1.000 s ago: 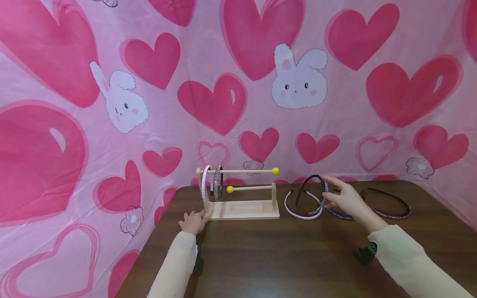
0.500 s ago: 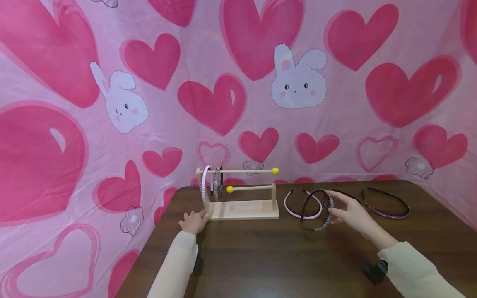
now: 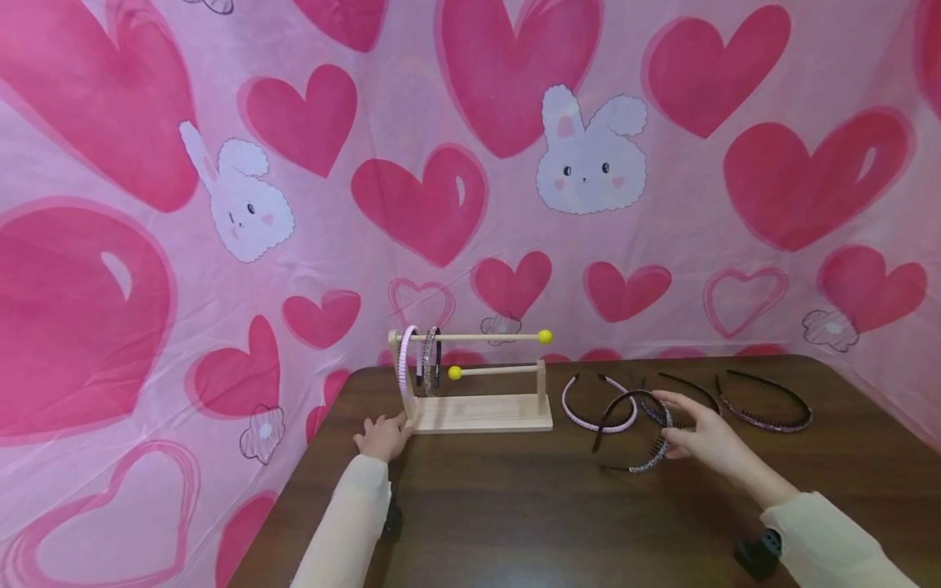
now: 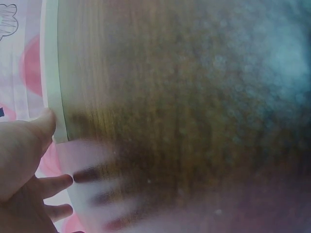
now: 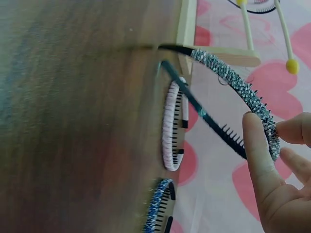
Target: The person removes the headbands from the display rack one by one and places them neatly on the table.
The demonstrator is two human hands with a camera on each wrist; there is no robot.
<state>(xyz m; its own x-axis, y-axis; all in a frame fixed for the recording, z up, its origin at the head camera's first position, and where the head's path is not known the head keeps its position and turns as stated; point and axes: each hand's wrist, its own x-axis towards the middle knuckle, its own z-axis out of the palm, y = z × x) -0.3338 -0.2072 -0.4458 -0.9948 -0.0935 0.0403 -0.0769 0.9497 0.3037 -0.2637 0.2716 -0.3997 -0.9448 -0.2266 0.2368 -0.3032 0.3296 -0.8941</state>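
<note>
My right hand point(image 3: 709, 441) pinches a silver glittery headband point(image 5: 233, 80) between thumb and fingers. Its black toothed inner side and both ends point left, low over the dark table. My left hand point(image 3: 382, 438) rests at the left end of a wooden headband rack point(image 3: 481, 414), fingers spread and thumb against its base. On the rack's upper rod point(image 3: 488, 337) hang a pink headband point(image 3: 402, 363), a glittery one point(image 3: 427, 367) and a black-looking one behind it. Just beyond the held headband, a pink wrapped headband point(image 5: 169, 126) lies on the table.
A blue glittery headband point(image 5: 154, 208) lies behind my right hand, partly hidden by it. Farther right is a dark glittery headband point(image 3: 779, 425). The rack's lower rod point(image 3: 500, 371) has a yellow ball tip point(image 3: 455, 373). A pink heart-and-rabbit cloth hangs behind the table.
My right hand has come toward me and slightly right, lowering the silver headband from over the pink one to in front of it. The left hand stays in place.
</note>
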